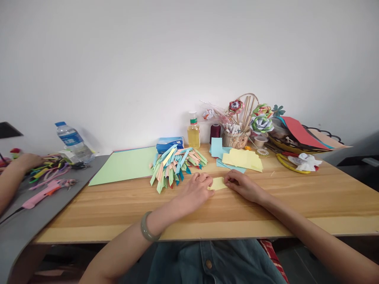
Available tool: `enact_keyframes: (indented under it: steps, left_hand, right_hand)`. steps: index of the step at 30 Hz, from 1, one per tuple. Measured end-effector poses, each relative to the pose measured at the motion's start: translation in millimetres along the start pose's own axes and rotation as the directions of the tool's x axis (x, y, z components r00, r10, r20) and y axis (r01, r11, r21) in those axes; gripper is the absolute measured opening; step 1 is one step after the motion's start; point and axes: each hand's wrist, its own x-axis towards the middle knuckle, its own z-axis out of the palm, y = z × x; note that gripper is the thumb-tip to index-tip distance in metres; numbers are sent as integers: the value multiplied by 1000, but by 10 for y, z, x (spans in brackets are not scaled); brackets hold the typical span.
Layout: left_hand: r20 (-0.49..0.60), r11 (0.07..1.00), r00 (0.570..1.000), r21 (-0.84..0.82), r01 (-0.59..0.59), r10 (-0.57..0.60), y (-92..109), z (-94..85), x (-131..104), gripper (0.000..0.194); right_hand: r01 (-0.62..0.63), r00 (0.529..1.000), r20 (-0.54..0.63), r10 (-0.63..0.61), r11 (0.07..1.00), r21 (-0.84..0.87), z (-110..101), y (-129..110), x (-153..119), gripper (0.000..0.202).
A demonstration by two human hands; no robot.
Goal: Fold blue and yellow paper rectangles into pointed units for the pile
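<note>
A small yellow paper slip lies on the wooden table between my two hands. My left hand has its curled fingers on the slip's left end. At the right end, my right hand pinches the paper between thumb and fingers. Just beyond my left hand is a heap of folded paper strips in green, blue, peach and yellow. Behind my right hand lie several yellow paper pieces, partly over blue paper pieces.
Green paper sheets, a tissue pack and an oil bottle stand or lie behind. A basket with paper flowers and a yellow ring are rightward. On the grey table, another person's hand is near a pink glue gun.
</note>
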Motion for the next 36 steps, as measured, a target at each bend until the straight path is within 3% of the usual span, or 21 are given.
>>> enact_keyframes:
  steps: [10, 16, 19, 23, 26, 29, 33, 36]
  left_hand:
    - [1, 993, 997, -88, 73, -73, -104, 3, -34, 22]
    - [-34, 980, 983, -89, 175, -179, -166, 24, -40, 27]
    - [-48, 961, 968, -138, 238, -246, -163, 47, -38, 26]
    - [-47, 930, 958, -256, 262, -283, -160, 80, -43, 25]
    - [-38, 924, 972, -323, 206, -230, -187, 114, -48, 23]
    - [-36, 908, 975, -374, 190, -219, -218, 156, -43, 21]
    - [-86, 895, 959, -389, 216, -269, -229, 193, -22, 19]
    - [-111, 897, 962, -399, 189, -251, -233, 202, -6, 21]
  right_hand:
    - [76, 997, 28, -75, 997, -32, -77, -115, -42, 19]
    - [157, 988, 32, -154, 956, -248, -118, -440, -153, 16]
    - [225, 973, 114, -201, 936, -271, -70, -698, -207, 23]
    - [301, 930, 266, -252, 940, -162, 22, -880, -186, 37]
    - [272, 950, 189, -249, 956, -109, 24, -802, -108, 31]
    - [232, 972, 68, -223, 957, -175, -23, -633, -41, 34]
    - [323, 942, 194, -273, 893, -314, -49, -492, -38, 35]
    - [327, 943, 195, -269, 858, -396, -20, -460, -62, 37]
